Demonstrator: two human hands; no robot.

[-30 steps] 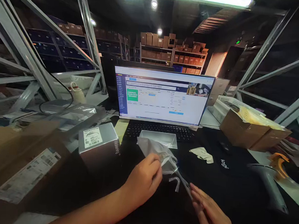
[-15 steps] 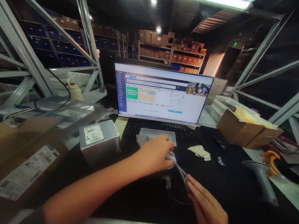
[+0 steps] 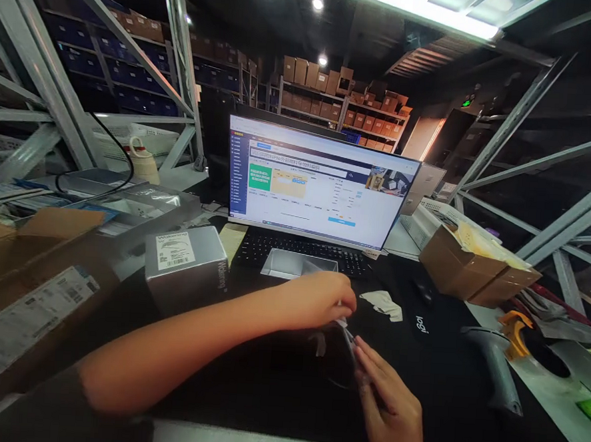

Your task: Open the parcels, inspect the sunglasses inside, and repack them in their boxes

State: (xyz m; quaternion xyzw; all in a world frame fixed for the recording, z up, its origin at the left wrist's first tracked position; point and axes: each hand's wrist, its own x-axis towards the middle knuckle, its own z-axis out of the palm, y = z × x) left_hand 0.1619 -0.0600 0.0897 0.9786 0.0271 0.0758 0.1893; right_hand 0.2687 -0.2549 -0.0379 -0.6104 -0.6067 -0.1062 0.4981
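Left hand [image 3: 323,301] partly hides the silver tray [image 3: 283,262].

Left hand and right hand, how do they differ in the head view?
The left hand has curled fingers, while the right hand has its fingers stretched nearly straight. The left hand is at the far end of the thin grey item; the right hand is nearer the wearer. The left hand's forearm crosses the view, while the right hand's is mostly out of frame. Both are bare.

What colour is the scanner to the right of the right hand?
The scanner is grey, showing best in the head view.
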